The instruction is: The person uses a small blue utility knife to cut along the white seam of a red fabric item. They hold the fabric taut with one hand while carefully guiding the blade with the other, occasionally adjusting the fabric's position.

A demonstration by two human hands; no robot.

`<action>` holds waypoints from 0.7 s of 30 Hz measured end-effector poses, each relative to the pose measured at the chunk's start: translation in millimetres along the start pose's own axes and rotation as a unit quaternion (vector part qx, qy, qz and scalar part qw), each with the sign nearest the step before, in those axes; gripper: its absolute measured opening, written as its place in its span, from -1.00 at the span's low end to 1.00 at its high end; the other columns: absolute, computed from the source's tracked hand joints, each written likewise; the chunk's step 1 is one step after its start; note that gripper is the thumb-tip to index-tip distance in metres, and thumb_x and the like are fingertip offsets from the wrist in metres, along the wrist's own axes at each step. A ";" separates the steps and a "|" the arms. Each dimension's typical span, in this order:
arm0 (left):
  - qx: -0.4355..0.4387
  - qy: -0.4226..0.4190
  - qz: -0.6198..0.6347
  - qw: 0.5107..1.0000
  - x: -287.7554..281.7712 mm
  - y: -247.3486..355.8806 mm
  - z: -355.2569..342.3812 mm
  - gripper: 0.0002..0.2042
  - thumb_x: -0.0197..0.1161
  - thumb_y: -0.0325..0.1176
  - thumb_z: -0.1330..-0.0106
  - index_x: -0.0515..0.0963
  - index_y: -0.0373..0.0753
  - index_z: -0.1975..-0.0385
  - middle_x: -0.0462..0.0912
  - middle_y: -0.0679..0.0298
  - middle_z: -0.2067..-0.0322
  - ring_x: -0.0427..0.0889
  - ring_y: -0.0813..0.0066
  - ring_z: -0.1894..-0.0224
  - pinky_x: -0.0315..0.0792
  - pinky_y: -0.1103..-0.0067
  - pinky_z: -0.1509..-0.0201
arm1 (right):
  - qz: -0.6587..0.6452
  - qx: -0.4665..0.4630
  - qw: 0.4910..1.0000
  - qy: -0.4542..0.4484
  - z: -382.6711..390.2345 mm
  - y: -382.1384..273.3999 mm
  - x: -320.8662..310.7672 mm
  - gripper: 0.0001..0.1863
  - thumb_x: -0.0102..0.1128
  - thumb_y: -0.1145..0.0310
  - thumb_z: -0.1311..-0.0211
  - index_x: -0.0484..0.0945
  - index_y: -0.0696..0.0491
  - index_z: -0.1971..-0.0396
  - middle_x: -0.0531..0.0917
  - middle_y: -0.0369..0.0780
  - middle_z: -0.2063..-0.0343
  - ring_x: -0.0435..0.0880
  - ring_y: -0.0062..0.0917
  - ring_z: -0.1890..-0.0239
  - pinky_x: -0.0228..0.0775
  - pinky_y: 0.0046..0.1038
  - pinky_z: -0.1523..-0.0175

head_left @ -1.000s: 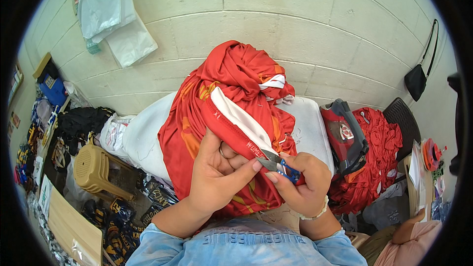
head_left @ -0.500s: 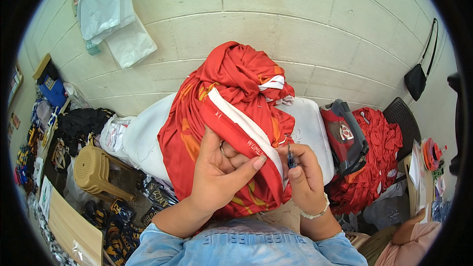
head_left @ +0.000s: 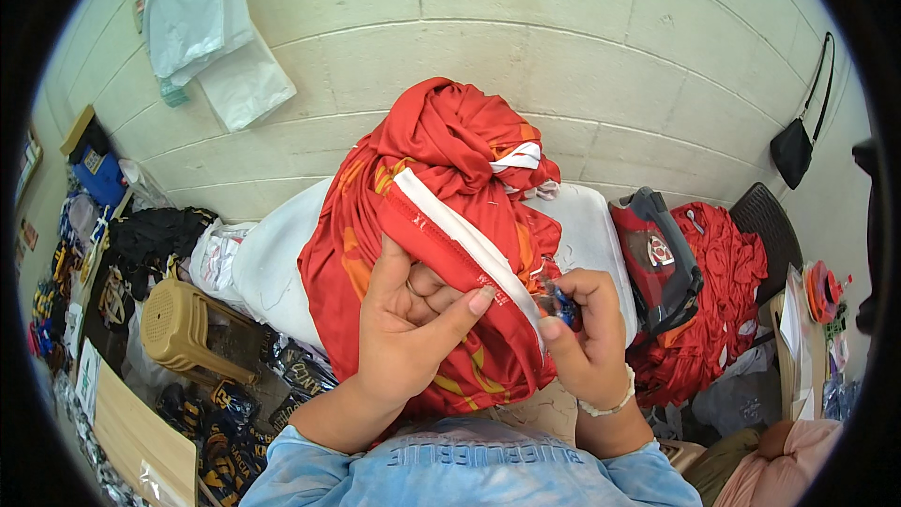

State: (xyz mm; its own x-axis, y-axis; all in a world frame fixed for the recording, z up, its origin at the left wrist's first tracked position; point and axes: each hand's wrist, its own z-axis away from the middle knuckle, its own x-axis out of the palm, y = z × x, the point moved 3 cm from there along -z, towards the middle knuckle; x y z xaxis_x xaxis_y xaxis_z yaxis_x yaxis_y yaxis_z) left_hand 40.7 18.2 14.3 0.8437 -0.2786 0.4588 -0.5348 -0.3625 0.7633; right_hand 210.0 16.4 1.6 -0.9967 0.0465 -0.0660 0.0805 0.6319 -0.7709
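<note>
While I watch, left hand [head_left: 408,338] pinches the red shirt [head_left: 441,216] | right hand [head_left: 582,338] grips small clippers [head_left: 560,300] beside its white trim [head_left: 469,239]

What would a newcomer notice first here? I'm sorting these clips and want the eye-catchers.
The big red garment with its white band, heaped mid-frame over a white bundle, dominates. The left hand pinches the band's edge while the right hand holds a small blue tool beside it. More red cloth lies to the right, a tan plastic stool to the left.
</note>
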 end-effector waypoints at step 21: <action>0.011 -0.010 0.002 1.000 -1.9 -0.8 3.5 -0.31 0.02 -0.77 -0.17 -0.12 -0.28 -0.27 0.46 0.08 0.05 0.49 0.44 -0.02 0.37 0.54 -0.10 | 0.135 -0.108 0.983 -0.070 -3.4 -15.3 4.6 -0.64 0.49 0.46 0.24 0.49 0.19 0.41 0.60 -0.19 0.55 0.55 -0.64 0.54 0.33 -0.65 0.44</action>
State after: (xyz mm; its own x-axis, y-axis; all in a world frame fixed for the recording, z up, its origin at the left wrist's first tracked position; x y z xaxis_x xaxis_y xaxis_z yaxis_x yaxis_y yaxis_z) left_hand 39.4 15.9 11.2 0.8410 -0.2973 0.4520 -0.5386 -0.3813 0.7514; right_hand 204.2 9.6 15.2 -0.9275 0.1373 -0.3476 0.3235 0.7609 -0.5625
